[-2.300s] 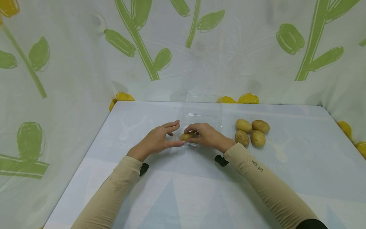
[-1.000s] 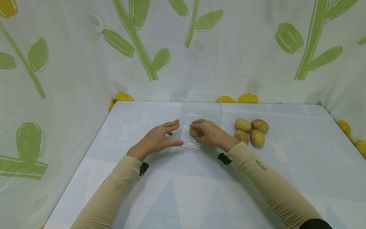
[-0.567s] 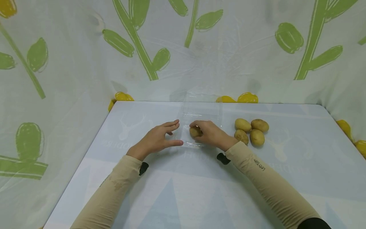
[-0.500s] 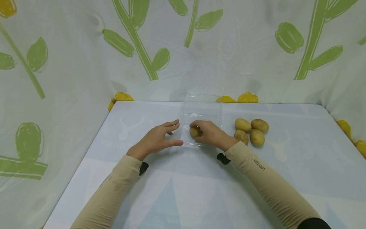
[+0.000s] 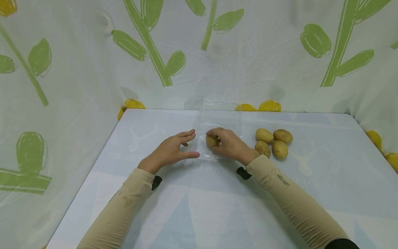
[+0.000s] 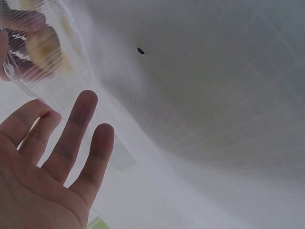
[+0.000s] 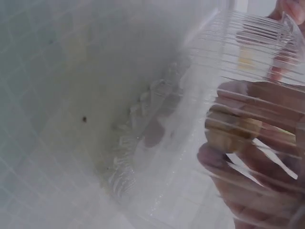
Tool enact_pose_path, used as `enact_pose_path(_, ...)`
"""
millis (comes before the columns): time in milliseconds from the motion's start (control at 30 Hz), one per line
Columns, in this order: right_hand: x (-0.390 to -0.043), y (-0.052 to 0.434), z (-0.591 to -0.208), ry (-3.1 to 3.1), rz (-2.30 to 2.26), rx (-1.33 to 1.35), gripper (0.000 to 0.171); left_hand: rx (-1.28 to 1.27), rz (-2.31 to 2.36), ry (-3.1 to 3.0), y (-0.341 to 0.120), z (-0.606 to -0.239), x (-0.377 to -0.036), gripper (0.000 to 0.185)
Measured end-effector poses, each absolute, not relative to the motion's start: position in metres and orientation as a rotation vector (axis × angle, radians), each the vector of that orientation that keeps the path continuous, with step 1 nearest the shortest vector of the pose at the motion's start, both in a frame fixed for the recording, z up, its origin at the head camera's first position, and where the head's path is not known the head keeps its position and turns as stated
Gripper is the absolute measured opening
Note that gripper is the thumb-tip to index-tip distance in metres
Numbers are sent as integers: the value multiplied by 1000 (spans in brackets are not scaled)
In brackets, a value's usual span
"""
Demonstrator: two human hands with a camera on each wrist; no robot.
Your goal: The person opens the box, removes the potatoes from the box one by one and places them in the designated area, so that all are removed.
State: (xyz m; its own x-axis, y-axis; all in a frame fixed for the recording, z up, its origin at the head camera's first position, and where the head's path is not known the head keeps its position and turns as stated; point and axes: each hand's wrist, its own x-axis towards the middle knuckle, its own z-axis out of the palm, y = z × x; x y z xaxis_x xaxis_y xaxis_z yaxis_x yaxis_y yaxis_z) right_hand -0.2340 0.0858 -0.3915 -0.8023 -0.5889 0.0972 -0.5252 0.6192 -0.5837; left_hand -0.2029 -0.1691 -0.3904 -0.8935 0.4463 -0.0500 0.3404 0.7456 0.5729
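A clear plastic clamshell box [image 5: 217, 119] lies open on the pale table [image 5: 199, 204], its lid standing up at the back. My right hand [image 5: 228, 144] grips a small yellow potato [image 5: 211, 140] inside the box's tray. In the right wrist view the potato [image 7: 233, 131] and my fingers [image 7: 248, 164] show through the ribbed plastic. My left hand [image 5: 174, 149] rests flat beside the tray's left edge, fingers straight, thumb touching the near rim. In the left wrist view the fingers [image 6: 71, 143] are spread, with the tray [image 6: 40, 52] beyond them.
Several loose potatoes [image 5: 273, 142] lie in a cluster right of the box. A curtain printed with green stems and yellow flowers [image 5: 199, 52] hangs around the table's back and sides. The table's left edge [image 5: 93, 166] runs close to my left forearm.
My right hand carried the potato from the tray's front left corner further back into the tray. The left hand has stayed in place.
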Motion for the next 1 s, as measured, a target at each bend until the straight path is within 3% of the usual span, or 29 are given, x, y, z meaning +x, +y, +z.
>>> enact_pose_path(367, -227, 101, -390, 2753, -1131, -1047, 50, 606, 855, 2757, -167, -390, -203, 91)
enact_pose_path(1000, -196, 139, -349, 2843, -1413, -1057, 57, 608, 848, 2764, -166, -390, -203, 93)
